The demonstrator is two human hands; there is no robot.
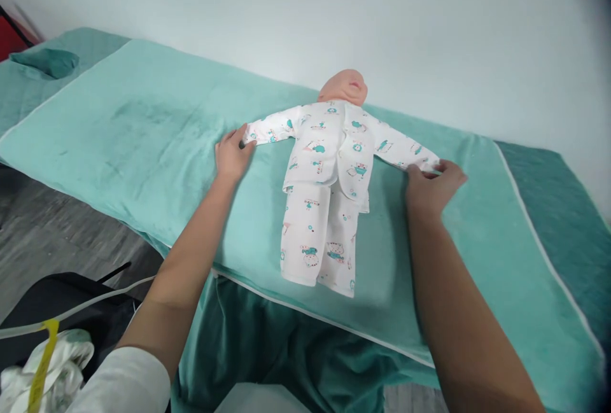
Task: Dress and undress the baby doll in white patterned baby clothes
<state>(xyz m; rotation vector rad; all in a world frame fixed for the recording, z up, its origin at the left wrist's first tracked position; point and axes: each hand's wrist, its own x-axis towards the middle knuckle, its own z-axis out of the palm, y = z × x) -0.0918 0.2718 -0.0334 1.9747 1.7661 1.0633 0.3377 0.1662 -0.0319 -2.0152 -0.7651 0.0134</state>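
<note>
we saw a peach-coloured, smooth-headed baby doll [342,87] lying on a long bed covered in pale green plush [162,126], its head near the plain white wall [305,12]. it wore a long-sleeved white jacket with teal prints [324,139], the hem lapping over matching white printed trousers [308,235]. our left hand [233,152] pinched one sleeve's end narrowly between thumb and fingers; our right hand [432,187] gripped the other cuff, both sleeves spread outward.

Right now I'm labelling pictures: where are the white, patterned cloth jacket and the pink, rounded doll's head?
White, patterned cloth jacket [325,146], head view: front panel.
Pink, rounded doll's head [342,86], head view: its middle.
</note>
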